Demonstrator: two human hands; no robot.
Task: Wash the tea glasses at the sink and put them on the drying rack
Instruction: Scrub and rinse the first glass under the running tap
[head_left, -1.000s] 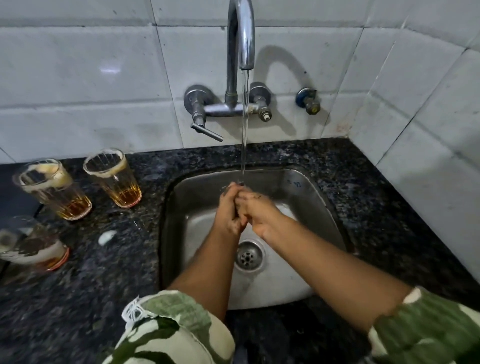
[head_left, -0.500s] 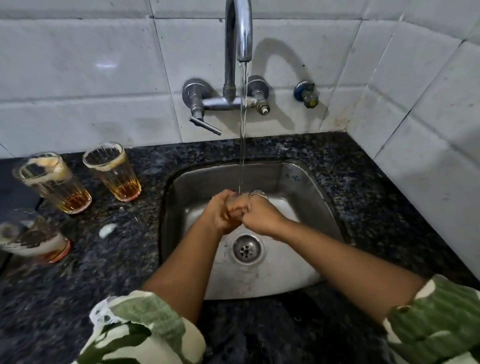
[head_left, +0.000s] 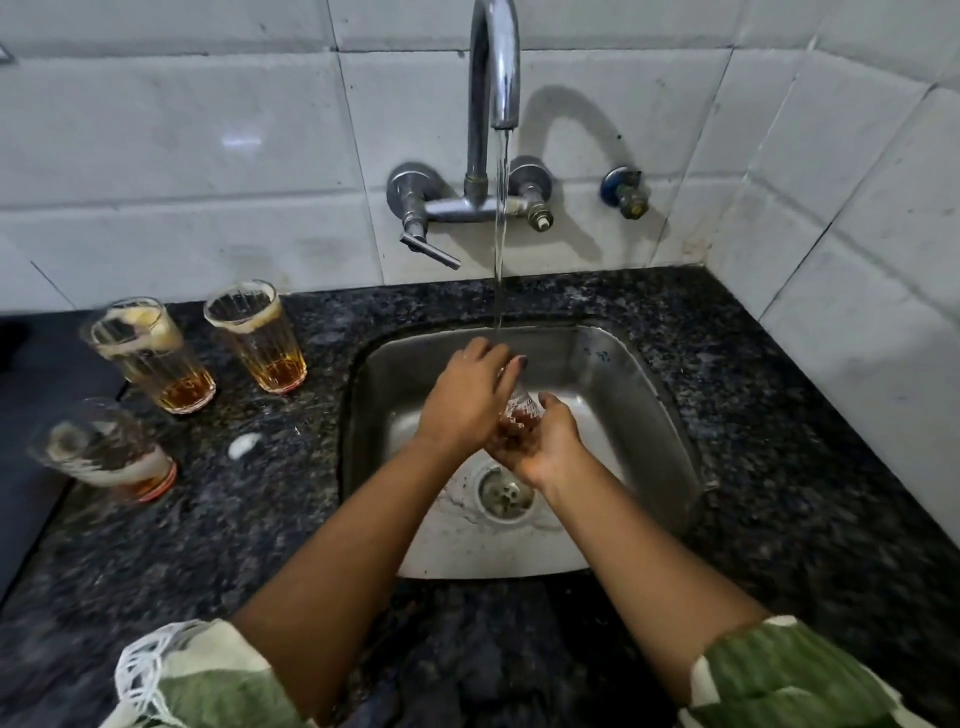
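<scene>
A small ribbed clear tea glass (head_left: 521, 410), brown-tinged and wet, is held over the steel basin between both hands, mostly hidden by them; only a strip of its fluted wall shows. The right hand (head_left: 540, 447) cups it from below, palm up, fingers curled around the lower part. The left hand (head_left: 467, 400) lies over the top, fingers folded down on the upper end. A thin stream of water (head_left: 500, 228) drops from the curved chrome tap (head_left: 491, 78) and lands at the left hand's fingertips.

Below the hands sits the rounded-square stainless steel sink (head_left: 639, 395), dull and water-marked, with a round slotted drain (head_left: 505, 491) just under the right wrist. Around it runs a speckled black granite counter (head_left: 753, 415). Well to the left of the left hand stand three fluted clear glasses with amber tea dregs (head_left: 257, 338), foam ringing their rims. Glossy white tiles (head_left: 182, 130) back the wall. Green-and-cream patterned sleeves (head_left: 779, 675) end above the elbows.
</scene>
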